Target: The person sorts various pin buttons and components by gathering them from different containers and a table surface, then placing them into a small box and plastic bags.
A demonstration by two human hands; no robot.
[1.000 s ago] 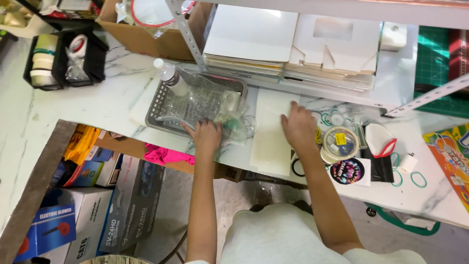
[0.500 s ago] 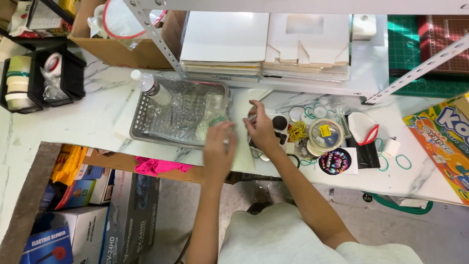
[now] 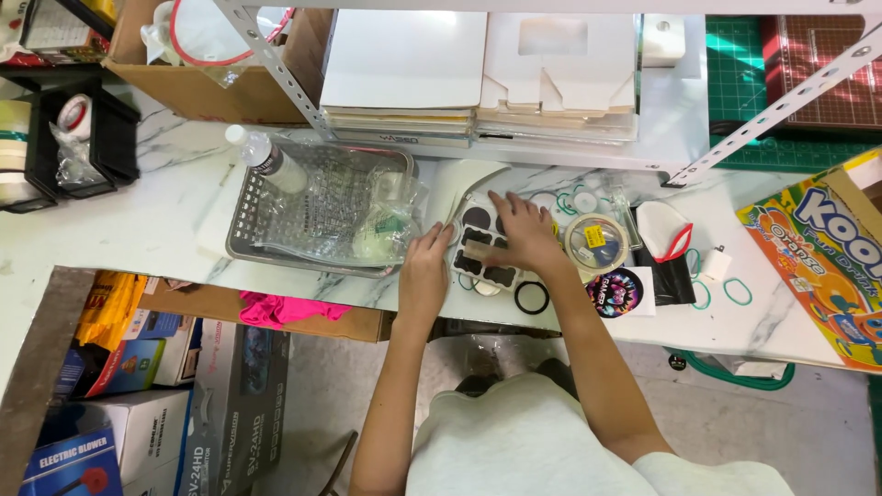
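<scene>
Mid-frame, my left hand point(image 3: 425, 266) lies open against the edge of the tray point(image 3: 484, 262) of black pads to steady it on the table point(image 3: 156, 230), while my right hand point(image 3: 520, 230) presses flat on top, gripping nothing.

Crowded bench: a grey basket point(image 3: 241, 213) with a bottle point(image 3: 268, 162) blocks the left side, a tape roll point(image 3: 593, 241), stickers and loose rings point(image 3: 736, 292) (scattered widely) clutter the right. A shelf post point(image 3: 276, 69) and stacked boxes point(image 3: 478, 83) close the back. Bare marble point(image 3: 138, 225) left of the basket offers passage.
</scene>
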